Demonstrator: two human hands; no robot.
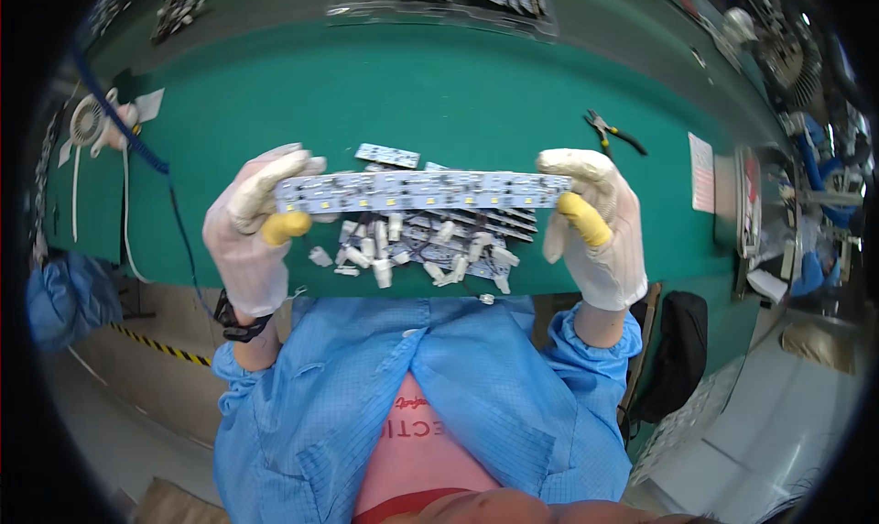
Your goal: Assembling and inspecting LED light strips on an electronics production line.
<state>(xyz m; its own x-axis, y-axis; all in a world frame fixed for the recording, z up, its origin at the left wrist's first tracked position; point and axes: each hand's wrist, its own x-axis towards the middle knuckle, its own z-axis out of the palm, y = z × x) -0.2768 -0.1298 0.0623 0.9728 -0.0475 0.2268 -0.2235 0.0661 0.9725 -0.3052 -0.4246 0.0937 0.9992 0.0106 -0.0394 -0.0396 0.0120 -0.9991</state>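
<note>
Between my two gloved hands I hold up a long white LED circuit board strip (426, 191), dotted with small yellow LEDs. My left hand (265, 199) is closed on its left end, and my right hand (591, 217) pinches the right end. Both gloves are white, with yellow covers on the thumbs. Beneath the strip, a pile of similar LED boards (388, 155) lies on the green bench mat (494, 93), partly hidden by the held strip. White plug connectors (382, 272) on short leads spread from the near side of that pile.
Pliers (608, 137) with yellow and black handles lie at the far right of the mat. A clear tray (439, 13) holding more boards stands at the back. On the left are a small fan (89, 121) and a dark blue coiled cable (137, 144). A paper sheet (701, 173) lies at right.
</note>
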